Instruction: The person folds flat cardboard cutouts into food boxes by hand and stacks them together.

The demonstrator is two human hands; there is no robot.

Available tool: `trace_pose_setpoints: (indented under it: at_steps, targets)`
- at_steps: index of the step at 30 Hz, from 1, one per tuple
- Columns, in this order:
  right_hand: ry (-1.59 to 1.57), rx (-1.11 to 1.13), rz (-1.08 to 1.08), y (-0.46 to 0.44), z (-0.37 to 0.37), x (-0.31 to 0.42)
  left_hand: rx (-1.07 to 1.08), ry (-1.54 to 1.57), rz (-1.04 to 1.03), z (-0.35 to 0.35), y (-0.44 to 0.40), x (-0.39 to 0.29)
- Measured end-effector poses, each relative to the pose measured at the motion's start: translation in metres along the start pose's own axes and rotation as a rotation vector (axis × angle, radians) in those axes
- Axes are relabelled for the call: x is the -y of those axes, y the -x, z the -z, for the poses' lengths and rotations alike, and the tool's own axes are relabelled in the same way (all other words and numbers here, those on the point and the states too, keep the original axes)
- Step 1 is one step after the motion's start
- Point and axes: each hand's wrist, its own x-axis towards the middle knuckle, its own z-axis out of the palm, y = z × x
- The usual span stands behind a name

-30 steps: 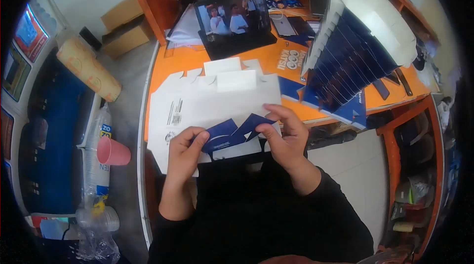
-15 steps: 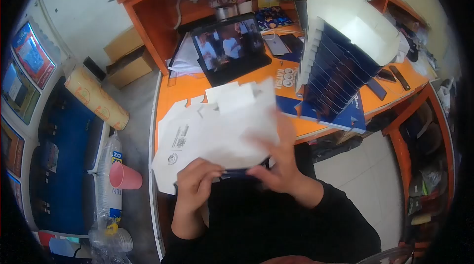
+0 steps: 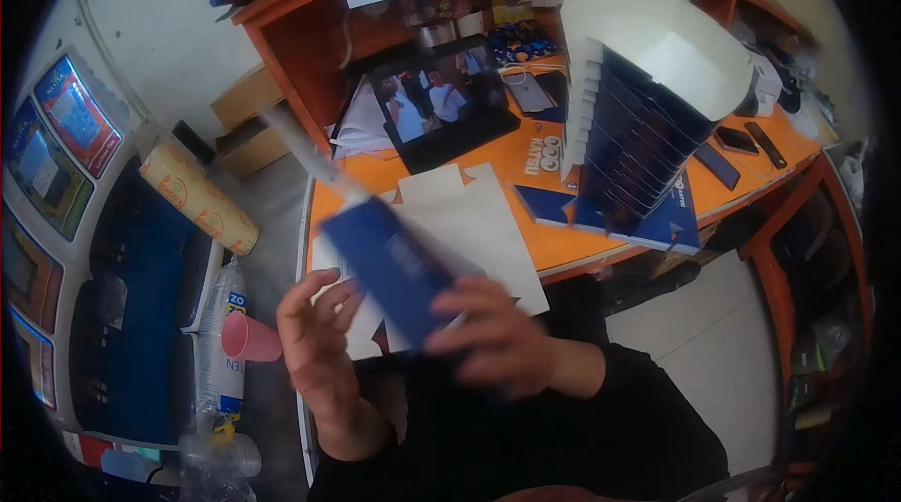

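Observation:
A dark blue folded carton (image 3: 392, 263), blurred by motion, is held up at a slant over the desk. My right hand (image 3: 493, 328) grips its lower right end, fingers wrapped round it. My left hand (image 3: 322, 342) is just left of the carton, fingers apart and curved, with nothing in it. Beneath and behind the carton lies a flat white die-cut sheet (image 3: 497, 235) on the orange desk (image 3: 540, 244). A pale flap sticks out blurred at the carton's upper left.
A tablet (image 3: 436, 98) plays video at the back. A tall stack of nested blue and white cartons (image 3: 638, 136) stands on the right, near phones (image 3: 716, 166). A pink cup (image 3: 249, 338) and wrapped cups (image 3: 221, 342) are at the left.
The blue and white carton piece has been lifted and turned, so its blue face now shows. My left hand has let go of it; my right hand still holds it. The view has shifted slightly.

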Motion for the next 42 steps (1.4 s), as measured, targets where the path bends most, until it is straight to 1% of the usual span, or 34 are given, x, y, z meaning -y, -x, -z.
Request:
trace_pose_setpoints:
  at_steps: [1,2,4,5,6,8,9,11,14,15,16,18,20,22,24,25,26,28,29,31,32,33,35,36,37,38,40,42]
  targets:
    - [0.063,0.081,0.058,-0.005,-0.011,0.004,-0.08,0.07,-0.002,-0.008,0.002,-0.001]
    - [0.124,0.162,0.115,-0.007,-0.02,0.009,-0.132,0.071,0.09,-0.013,0.003,-0.005]
    - [0.065,0.143,0.1,-0.004,-0.022,0.015,-0.235,0.067,0.278,-0.019,0.004,-0.014]
    - [0.035,0.131,0.091,-0.003,-0.023,0.016,-0.202,0.037,0.291,-0.014,0.002,-0.011]
    - [0.031,0.102,0.074,-0.002,-0.02,0.016,-0.2,0.085,0.343,-0.013,0.004,-0.005]
    - [0.022,0.044,0.033,-0.001,-0.012,0.017,-0.193,0.102,0.293,-0.01,0.009,0.01]
    - [0.08,-0.021,-0.02,-0.003,-0.013,0.02,-0.174,0.117,0.301,-0.013,0.01,0.009]
    - [0.247,-0.025,-0.113,-0.005,-0.013,0.016,-0.138,0.146,0.314,-0.021,0.012,0.007]
    - [0.413,-0.077,-0.239,-0.01,-0.012,0.012,-0.114,-0.078,0.293,-0.031,0.023,0.012]
    - [0.461,-0.093,-0.27,-0.011,-0.011,0.011,-0.049,-0.121,0.28,-0.024,0.029,0.019]
    - [0.51,-0.111,-0.302,-0.011,-0.01,0.01,-0.018,-0.26,0.193,-0.027,0.033,0.025]
    - [0.566,-0.13,-0.308,-0.012,-0.012,0.011,0.04,-0.217,0.131,-0.026,0.034,0.032]
    - [0.612,-0.113,-0.336,-0.012,-0.021,0.02,-0.046,-0.085,0.228,-0.042,0.031,0.024]
    - [0.499,-0.13,-0.296,-0.012,-0.022,0.023,-0.034,-0.089,0.214,-0.045,0.03,0.023]
    - [0.358,-0.171,-0.253,-0.003,-0.028,0.016,0.074,-0.234,0.091,-0.033,0.033,0.026]
    - [0.269,-0.201,-0.219,-0.001,-0.027,0.005,-0.008,-0.29,0.217,-0.03,0.031,0.02]
    - [0.149,-0.245,-0.406,-0.001,-0.024,0.001,-0.009,-0.299,0.203,-0.029,0.025,0.019]
    - [-0.094,-0.327,-0.774,-0.004,-0.016,-0.003,0.131,-0.608,0.227,-0.005,0.031,0.02]
    - [-0.023,-0.33,-0.767,0.002,-0.014,-0.013,0.184,-0.652,0.219,-0.001,0.036,0.023]
    - [-0.05,-0.233,-0.827,0.005,-0.001,-0.025,0.293,-0.736,0.202,0.004,0.041,0.028]
    - [-0.064,-0.182,-0.859,0.007,0.002,-0.029,0.282,-0.738,0.246,0.003,0.042,0.028]
    - [-0.088,-0.257,-0.833,0.009,-0.001,-0.035,0.27,-0.742,0.293,0.0,0.043,0.026]
    - [-0.068,-0.281,-0.748,0.013,-0.002,-0.04,0.227,-0.761,0.401,-0.004,0.045,0.028]
    - [-0.06,-0.292,-0.705,0.014,-0.002,-0.041,0.248,-0.781,0.44,-0.003,0.045,0.027]
    - [0.014,-0.25,-0.734,0.008,0.001,-0.035,0.269,-0.802,0.478,-0.001,0.044,0.027]
    - [0.051,-0.197,-0.645,0.009,0.001,-0.036,0.294,-0.822,0.513,0.0,0.043,0.027]
    - [0.131,-0.1,-0.469,0.013,0.002,-0.039,0.331,-0.793,0.473,0.0,0.04,0.027]
    - [0.199,0.101,-0.403,0.005,0.009,-0.028,0.376,-0.762,0.428,0.002,0.039,0.031]
